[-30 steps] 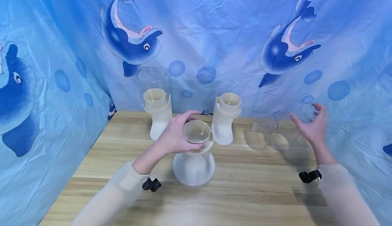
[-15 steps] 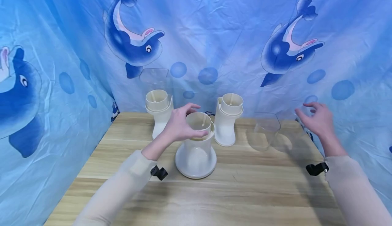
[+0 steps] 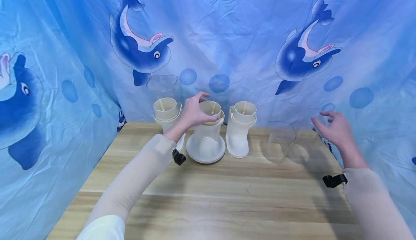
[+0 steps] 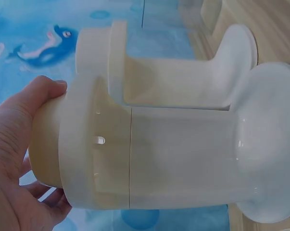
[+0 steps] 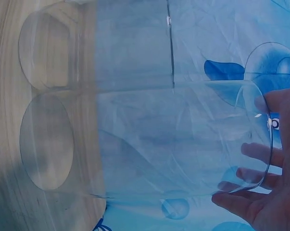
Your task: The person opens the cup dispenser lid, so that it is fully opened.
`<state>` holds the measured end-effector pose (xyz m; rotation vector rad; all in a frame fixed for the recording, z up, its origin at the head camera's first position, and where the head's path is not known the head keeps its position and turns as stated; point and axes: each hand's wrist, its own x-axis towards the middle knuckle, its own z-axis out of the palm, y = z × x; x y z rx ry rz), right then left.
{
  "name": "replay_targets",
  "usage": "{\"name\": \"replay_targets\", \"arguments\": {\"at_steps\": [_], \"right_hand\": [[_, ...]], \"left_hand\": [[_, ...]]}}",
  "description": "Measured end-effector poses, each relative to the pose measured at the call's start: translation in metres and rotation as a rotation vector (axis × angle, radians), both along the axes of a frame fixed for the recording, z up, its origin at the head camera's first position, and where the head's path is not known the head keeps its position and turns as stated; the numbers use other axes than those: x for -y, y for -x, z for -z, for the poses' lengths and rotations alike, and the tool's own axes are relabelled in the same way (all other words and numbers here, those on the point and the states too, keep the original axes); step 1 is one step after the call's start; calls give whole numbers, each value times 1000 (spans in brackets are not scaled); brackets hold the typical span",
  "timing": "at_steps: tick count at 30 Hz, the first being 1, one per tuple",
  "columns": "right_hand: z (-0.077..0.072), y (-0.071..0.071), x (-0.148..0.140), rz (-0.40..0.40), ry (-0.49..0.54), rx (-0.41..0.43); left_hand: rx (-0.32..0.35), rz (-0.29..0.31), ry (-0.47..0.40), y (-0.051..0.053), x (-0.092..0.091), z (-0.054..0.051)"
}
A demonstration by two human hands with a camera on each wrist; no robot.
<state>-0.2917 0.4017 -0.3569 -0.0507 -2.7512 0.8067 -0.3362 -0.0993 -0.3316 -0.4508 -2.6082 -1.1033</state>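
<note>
My left hand (image 3: 194,113) grips the cream top rim of the middle white stand (image 3: 208,144), which is upright with a wide round base. In the left wrist view, the thumb and fingers of the left hand (image 4: 19,159) curl round the cream collar (image 4: 80,144), and a neighbouring white stand (image 4: 183,79) is close beside it. At the right, my right hand (image 3: 338,131) holds the upper end of a clear container (image 3: 299,149). The right wrist view shows the right hand (image 5: 279,178) with its fingers round the rim of that clear container (image 5: 183,144), whose base is on the table.
White stands with cream tops flank the middle one, left (image 3: 165,110) and right (image 3: 238,135). Another clear container (image 3: 277,144) stands between the right stand and the held one. A clear shape (image 3: 161,84) shows behind the left stand. Blue dolphin curtains (image 3: 227,34) enclose the wooden table (image 3: 227,204).
My left hand has moved the middle stand back, away from me, so it now stands between the other two. My right hand has stayed nearly in place.
</note>
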Motion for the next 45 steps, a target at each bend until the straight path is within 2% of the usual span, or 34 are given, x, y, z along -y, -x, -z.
{"name": "replay_targets", "arguments": {"at_steps": [5, 10, 13, 16, 22, 25, 28, 30, 32, 34, 36, 38, 40, 42, 43, 45], "right_hand": [[-1, 0, -1, -11, -33, 13], [-2, -2, -2, -33, -44, 41], [-3, -4, -2, -41, -45, 48], [-3, -3, -1, -48, -46, 47], [0, 5, 3, -63, -34, 31], [0, 4, 4, -69, -21, 37], [1, -1, 2, -61, -14, 35], [2, -4, -1, -56, -21, 26], [5, -8, -3, -56, -34, 19], [7, -10, -5, -58, -43, 22], [5, -11, -9, -62, -62, 24], [-1, -9, -11, -70, -85, 19], [-10, -4, -9, -59, -101, -9], [-23, 1, 0, -39, -93, -38], [-29, 5, 8, -34, -76, -68], [-41, 11, 32, -27, -22, -131]], "left_hand": [[19, -28, -26, 21, -1, -3], [79, -5, -19, 31, -4, 2], [100, 8, -20, 32, -5, 5], [100, -4, -29, 30, -2, 7], [82, -46, -52, 26, 7, 12], [49, -55, -22, 21, 6, 14], [-35, -34, 34, 9, 3, 8], [-130, -12, 59, -5, 4, 0], [-250, 15, 53, -23, 13, -11], [-385, 26, 31, -41, 26, -21], [-538, 25, 5, -54, 43, -29], [-669, 2, -44, -62, 61, -36], [-756, -48, -86, -63, 81, -37], [-777, -107, -137, -61, 103, -35], [-751, -137, -170, -59, 114, -32], [-649, -196, -225, -54, 138, -22]]}}
